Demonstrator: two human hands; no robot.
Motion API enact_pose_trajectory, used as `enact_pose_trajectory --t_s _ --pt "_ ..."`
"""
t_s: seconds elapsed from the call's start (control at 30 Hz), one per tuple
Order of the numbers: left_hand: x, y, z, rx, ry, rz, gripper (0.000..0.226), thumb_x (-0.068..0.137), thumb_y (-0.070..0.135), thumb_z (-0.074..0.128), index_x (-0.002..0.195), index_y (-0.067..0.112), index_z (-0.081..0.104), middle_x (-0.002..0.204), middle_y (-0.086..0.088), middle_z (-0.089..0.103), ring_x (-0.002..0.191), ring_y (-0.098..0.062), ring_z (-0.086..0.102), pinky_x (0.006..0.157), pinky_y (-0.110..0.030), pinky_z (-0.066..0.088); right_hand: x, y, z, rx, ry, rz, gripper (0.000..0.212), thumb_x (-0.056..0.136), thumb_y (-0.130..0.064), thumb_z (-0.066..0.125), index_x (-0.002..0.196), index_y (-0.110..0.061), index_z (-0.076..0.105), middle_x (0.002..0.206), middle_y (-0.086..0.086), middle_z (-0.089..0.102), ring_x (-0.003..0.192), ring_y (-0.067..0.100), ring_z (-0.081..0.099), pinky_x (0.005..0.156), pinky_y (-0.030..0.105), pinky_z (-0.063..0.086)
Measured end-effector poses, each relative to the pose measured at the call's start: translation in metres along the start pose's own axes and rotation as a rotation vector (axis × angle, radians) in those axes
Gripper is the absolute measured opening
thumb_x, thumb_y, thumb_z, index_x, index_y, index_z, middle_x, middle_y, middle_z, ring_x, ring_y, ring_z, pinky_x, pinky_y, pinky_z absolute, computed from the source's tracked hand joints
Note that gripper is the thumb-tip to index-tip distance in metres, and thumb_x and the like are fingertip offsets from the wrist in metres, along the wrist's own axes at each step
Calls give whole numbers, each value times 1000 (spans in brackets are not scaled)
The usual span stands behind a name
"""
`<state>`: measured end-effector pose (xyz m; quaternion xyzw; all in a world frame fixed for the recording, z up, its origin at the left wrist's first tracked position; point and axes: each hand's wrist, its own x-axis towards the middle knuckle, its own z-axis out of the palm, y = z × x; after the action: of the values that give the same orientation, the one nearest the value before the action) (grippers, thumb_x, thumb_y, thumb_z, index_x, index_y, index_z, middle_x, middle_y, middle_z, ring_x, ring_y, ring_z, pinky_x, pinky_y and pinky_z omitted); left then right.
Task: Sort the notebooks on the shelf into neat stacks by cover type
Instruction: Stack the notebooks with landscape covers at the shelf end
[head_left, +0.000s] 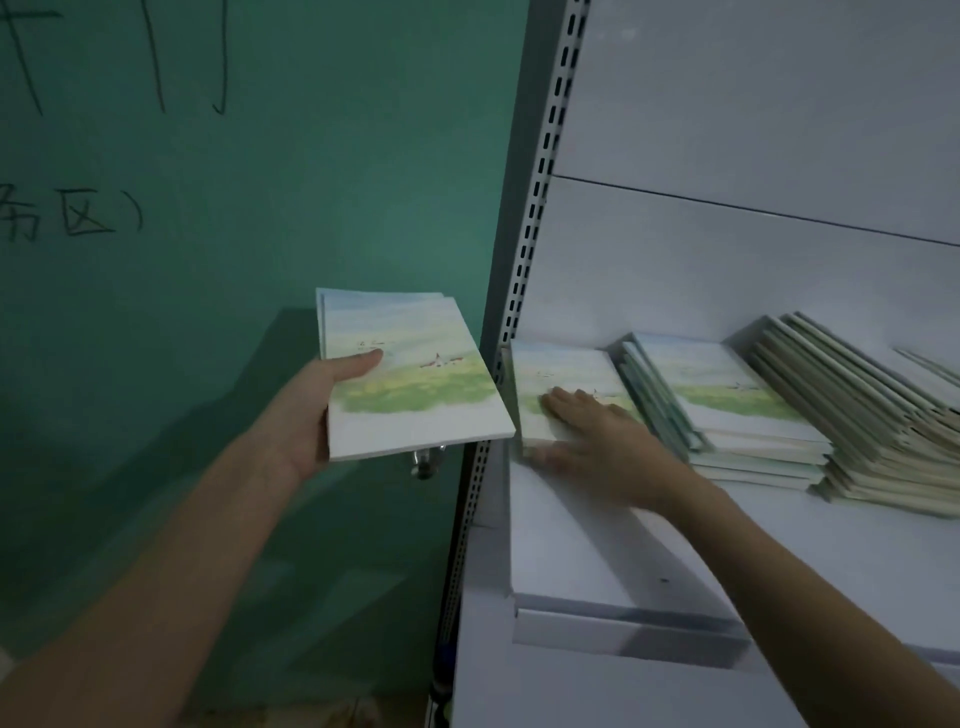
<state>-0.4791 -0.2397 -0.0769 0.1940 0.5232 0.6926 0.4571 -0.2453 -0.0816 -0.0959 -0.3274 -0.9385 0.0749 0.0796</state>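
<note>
watercolour-covered notebooks sit pinched in the left hand off the shelf, seemingly awaiting their stack, while the right hand lies with flat fingers on the matching pile, probably to square it.

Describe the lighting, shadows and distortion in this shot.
Head view: dim, cool, greenish light; the left hand and its notebooks throw a soft shadow on the green wall; wide-angle bending curves the shelf upright; the right hand looks slightly blurred.

Green wall with handwriting; slotted upright.
</note>
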Motion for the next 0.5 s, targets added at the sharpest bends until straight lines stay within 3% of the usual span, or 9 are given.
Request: enact_pose_trajectory --t_s 0.13,0.2,0.27,0.3,0.37,0.43,0.47,0.5 --pt "-1 -6 -2 -35 -1 -30 17 93 18 56 106 9 62 78 -8 75 62 -22 72 44 -29 55 -10 9 14 63 56 -26 70 89 -62 42 150 -34 25 152 -20 19 143 3 14 118 29 11" --pt "-3 -8 1 -42 -14 -52 21 93 18 56 111 7 61 77 -9 75 60 -22 72 43 -28 53 -10 11 5 268 37 35 59 91 -57 44 144 -33 39 148 -15 37 138 7 31 115 33 26" --pt "-3 -8 5 -26 -34 -60 24 93 18 56 113 7 61 77 -9 75 61 -23 72 44 -29 54 -11 8 -10 626 133 93 48 90 -57 40 119 -27 64 115 3 68 105 23 62 88 32 47" --pt "-3 -8 8 -19 -50 -60 26 93 19 56 116 7 61 80 -10 75 63 -23 72 46 -31 56 -11 3 -20 736 228 121 48 92 -55 38 103 -20 68 95 12 70 84 28 62 73 31 46" --pt "1 -11 16 12 -62 -65 35 93 29 58 120 8 61 87 -10 76 70 -25 73 56 -37 60 -14 -14 -33 744 390 144 47 97 -49 34 94 -16 67 79 11 64 69 22 57 60 27 43" --pt "2 -15 31 73 -81 -86 46 89 50 57 119 14 63 94 -11 76 77 -27 74 64 -40 61 -19 -41 -35 649 411 66 44 98 -48 32 111 -21 64 86 -3 65 68 4 59 58 19 48" --pt "1 -18 41 83 -101 -98 54 86 59 55 117 15 64 96 -12 75 79 -28 74 62 -39 60 -22 -57 -32 570 349 -8 47 97 -52 33 126 -24 58 99 -7 67 76 -1 62 64 19 52" --pt "1 -21 51 63 -134 -102 60 84 65 52 115 15 65 99 -13 75 82 -28 73 61 -37 60 -23 -70 -25 455 267 -80 54 95 -56 34 139 -28 48 118 -7 65 94 -3 62 80 25 55"
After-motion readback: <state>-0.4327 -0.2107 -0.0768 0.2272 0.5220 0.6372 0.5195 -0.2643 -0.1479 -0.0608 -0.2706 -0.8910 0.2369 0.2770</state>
